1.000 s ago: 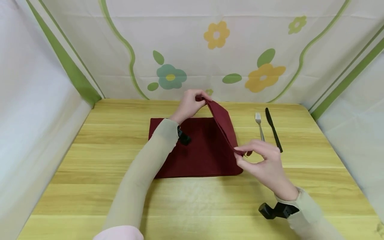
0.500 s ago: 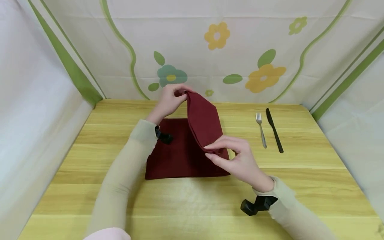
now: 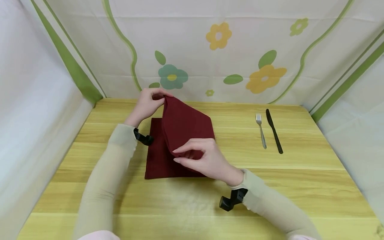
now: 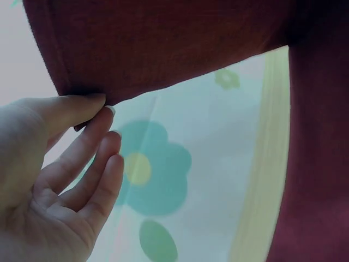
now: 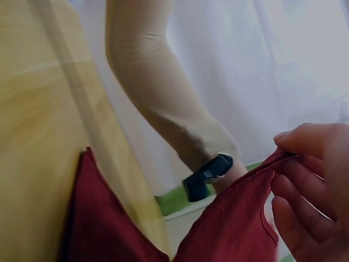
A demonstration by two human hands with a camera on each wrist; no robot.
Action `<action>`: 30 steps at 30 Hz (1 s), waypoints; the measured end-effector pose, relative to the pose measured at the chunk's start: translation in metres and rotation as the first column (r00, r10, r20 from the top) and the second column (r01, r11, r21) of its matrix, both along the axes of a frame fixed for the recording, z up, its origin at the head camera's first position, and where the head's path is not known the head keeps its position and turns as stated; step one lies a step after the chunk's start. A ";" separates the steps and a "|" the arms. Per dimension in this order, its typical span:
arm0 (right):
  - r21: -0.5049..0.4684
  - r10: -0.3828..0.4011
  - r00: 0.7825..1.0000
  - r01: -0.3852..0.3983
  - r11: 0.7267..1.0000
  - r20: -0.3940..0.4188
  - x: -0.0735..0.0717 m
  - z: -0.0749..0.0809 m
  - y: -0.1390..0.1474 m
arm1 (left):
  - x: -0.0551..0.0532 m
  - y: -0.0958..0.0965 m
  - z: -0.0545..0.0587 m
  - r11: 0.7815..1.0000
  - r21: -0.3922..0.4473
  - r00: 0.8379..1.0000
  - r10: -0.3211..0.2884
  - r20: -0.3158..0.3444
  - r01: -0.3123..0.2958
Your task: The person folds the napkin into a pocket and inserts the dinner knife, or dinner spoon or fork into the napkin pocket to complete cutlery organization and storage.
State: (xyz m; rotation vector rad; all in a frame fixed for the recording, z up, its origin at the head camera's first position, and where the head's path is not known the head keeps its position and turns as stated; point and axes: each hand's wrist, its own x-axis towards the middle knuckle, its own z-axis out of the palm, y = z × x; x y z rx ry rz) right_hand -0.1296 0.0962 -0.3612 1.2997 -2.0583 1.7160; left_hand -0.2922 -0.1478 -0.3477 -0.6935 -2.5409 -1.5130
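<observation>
A dark red cloth napkin (image 3: 186, 123) lies partly on the wooden table, its upper layer lifted and folded leftward over the flat lower layer (image 3: 156, 163). My left hand (image 3: 149, 104) pinches the far corner of the raised edge between thumb and fingers. At the near corner of that same edge, my right hand (image 3: 207, 158) pinches the cloth with thumb and forefinger. In the left wrist view the thumb of the left hand (image 4: 65, 164) presses the napkin's corner (image 4: 82, 87) against the forefinger. The right wrist view shows the right hand (image 5: 311, 185) holding the raised edge (image 5: 234, 213).
To the right on the wooden table (image 3: 303, 186) lie a silver fork (image 3: 261, 131) and a black knife (image 3: 274, 131), side by side. A white curtain with printed flowers (image 3: 192, 43) stands behind the table and along both sides.
Both hands have moved left, carrying the lifted edge of the napkin over the lower layer. The raised layer now covers more of the napkin's right part. Fork and knife stay in place.
</observation>
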 end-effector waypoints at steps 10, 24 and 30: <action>0.233 0.009 0.999 0.003 0.972 -0.049 -0.011 -0.036 -0.046 | 0.007 -0.031 -0.024 0.998 -0.063 0.989 0.031 0.142 -0.023; 0.441 -0.046 0.994 -0.003 0.897 0.100 -0.011 -0.075 -0.074 | 0.003 -0.060 -0.077 0.999 -0.046 0.898 0.031 0.440 -0.011; 0.432 -0.061 0.977 -0.034 0.901 0.204 -0.007 -0.082 -0.076 | 0.001 -0.060 -0.083 0.991 -0.102 0.893 0.120 0.434 -0.084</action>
